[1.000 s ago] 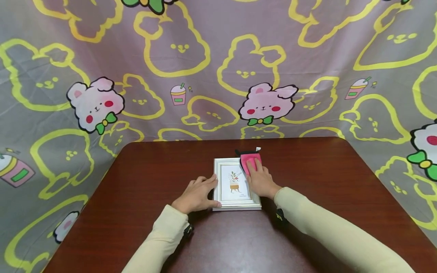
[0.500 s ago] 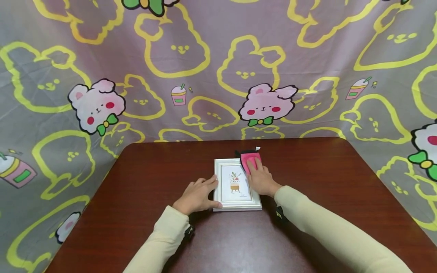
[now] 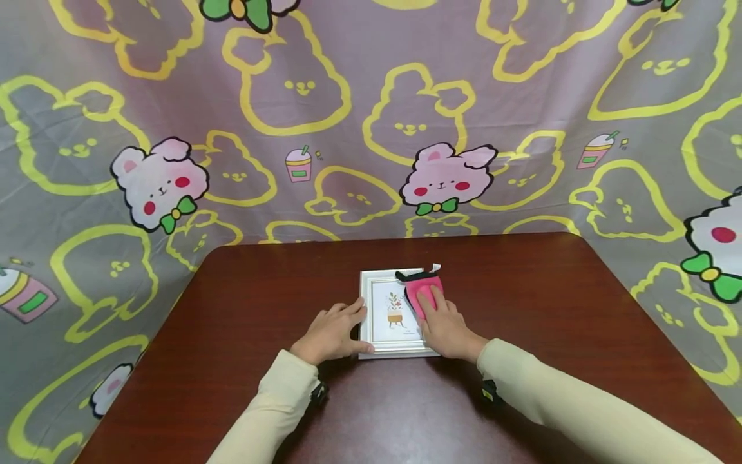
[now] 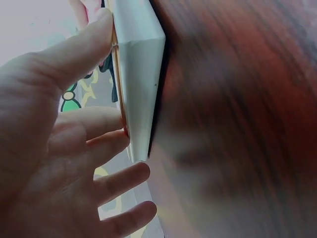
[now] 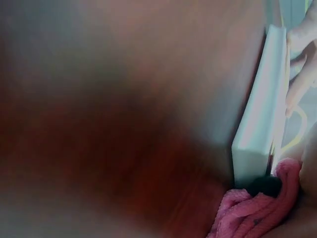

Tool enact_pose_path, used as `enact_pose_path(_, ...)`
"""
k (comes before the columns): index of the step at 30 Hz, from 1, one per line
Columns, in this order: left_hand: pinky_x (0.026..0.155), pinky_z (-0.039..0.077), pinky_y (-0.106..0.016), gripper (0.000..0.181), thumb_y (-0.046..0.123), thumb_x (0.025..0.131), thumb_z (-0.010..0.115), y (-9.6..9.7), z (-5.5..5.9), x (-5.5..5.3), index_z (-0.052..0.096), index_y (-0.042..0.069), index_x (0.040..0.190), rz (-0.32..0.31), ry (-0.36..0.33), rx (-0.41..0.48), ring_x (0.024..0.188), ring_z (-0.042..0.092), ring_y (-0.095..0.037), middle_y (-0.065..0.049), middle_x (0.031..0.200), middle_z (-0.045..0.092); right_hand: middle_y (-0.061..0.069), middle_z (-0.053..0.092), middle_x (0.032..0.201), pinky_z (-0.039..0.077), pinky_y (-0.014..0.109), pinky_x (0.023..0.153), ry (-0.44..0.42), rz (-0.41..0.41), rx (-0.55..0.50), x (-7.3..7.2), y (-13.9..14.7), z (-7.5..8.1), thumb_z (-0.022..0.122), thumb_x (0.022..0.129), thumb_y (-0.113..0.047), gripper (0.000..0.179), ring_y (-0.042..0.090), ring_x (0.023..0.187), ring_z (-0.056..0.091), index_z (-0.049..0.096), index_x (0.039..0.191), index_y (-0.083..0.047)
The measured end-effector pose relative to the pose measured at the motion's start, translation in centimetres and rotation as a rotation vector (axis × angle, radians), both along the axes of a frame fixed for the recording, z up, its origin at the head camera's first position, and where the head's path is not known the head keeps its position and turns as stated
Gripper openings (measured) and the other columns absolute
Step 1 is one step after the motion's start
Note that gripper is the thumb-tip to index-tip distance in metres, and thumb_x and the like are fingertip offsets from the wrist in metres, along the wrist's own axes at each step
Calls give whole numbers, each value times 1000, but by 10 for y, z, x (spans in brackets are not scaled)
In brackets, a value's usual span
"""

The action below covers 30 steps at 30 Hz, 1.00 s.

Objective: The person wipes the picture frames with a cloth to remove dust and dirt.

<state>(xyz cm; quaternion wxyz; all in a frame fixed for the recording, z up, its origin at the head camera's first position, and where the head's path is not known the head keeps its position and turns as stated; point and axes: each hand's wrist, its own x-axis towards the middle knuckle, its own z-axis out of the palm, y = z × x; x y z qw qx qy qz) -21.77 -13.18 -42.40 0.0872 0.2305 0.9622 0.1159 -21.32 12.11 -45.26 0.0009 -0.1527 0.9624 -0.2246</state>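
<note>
Your right hand [image 3: 447, 327], fingers extended, pressed a pink, black-edged cloth [image 3: 414, 296] just drawn nearer you, so contact moved down the white rectangular picture frame [image 3: 394, 349]. Your left hand [image 3: 332, 333], fingers spread, touched the frame's left edge on the reddish-brown table [image 3: 261, 290].

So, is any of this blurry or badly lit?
Head view: fairly sharp, with pale glare on the glossy red-brown wooden table and the rectangular white picture frame clear; left wrist view: washed out at upper left behind the person's bare left hand, wood grain soft; right wrist view: table heavily blurred, the bunched pink cloth clearer.
</note>
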Motion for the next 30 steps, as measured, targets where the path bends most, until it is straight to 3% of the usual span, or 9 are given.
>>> enact_pose_path(8, 107, 39, -56, 83, 52, 79, 78, 2, 2, -1, 50, 13, 147, 16, -2, -5, 141, 42, -35, -5, 160, 38, 34, 18, 159, 36, 73, 101, -63, 25, 11, 24, 3, 8, 53, 98, -18, 61, 62, 127, 39, 32, 153, 1)
enact_pose_path(16, 108, 39, -56, 81, 49, 79, 79, 4, 2, -1, 51, 13, 146, 23, -15, -15, 142, 42, -34, -7, 160, 39, 32, 15, 161, 34, 72, 104, -107, 10, 7, 33, 2, 12, 52, 100, -20, 61, 59, 132, 36, 31, 154, -1)
enact_pose_path(22, 110, 37, -57, 80, 47, 79, 80, 4, 4, -1, 51, 12, 145, 31, -25, 0, 144, 38, -35, -7, 160, 39, 32, 15, 161, 34, 72, 103, -113, 20, 21, 30, 1, 14, 52, 99, -18, 61, 58, 133, 36, 31, 154, -1)
enact_pose_path(30, 110, 37, -59, 80, 45, 79, 80, 5, 4, 0, 51, 11, 145, 24, -29, 3, 145, 37, -36, -9, 159, 40, 32, 14, 160, 33, 72, 104, -113, 23, 44, 8, 0, 12, 49, 99, -19, 62, 59, 132, 35, 29, 155, -1)
